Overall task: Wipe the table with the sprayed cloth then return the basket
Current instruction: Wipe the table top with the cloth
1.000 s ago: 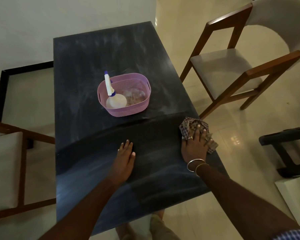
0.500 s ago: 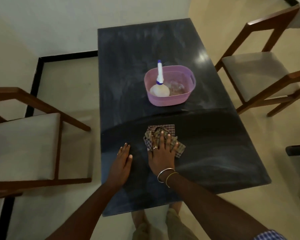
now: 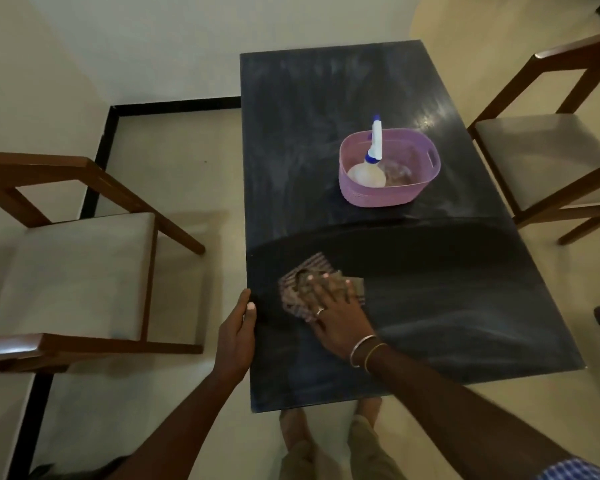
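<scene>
The checked cloth (image 3: 307, 289) lies bunched on the near left part of the dark worktop (image 3: 430, 306), close to its left edge. The right hand (image 3: 340, 317) is spread flat on top of it, fingers splayed wide and pressing down rather than gripping, which suits pushing the cloth across the surface. The left hand (image 3: 238, 336) sits at the worktop's left edge with the thumb on top and the fingers seemingly curled over the side; it holds nothing and looks to be there as a brace, though the view is too blurred to be sure how firmly it grips.

Around the cloth the surface reads darker and damp, while the far half is pale and streaky, so I judge the wiping about half done. The pink basket (image 3: 381, 195) stands on that far, unwiped part, right of centre, with the spray bottle (image 3: 369, 168) leaning inside it. It will likely have to be shifted before that patch can be wiped. Wooden chairs (image 3: 84, 271) stand either side.
</scene>
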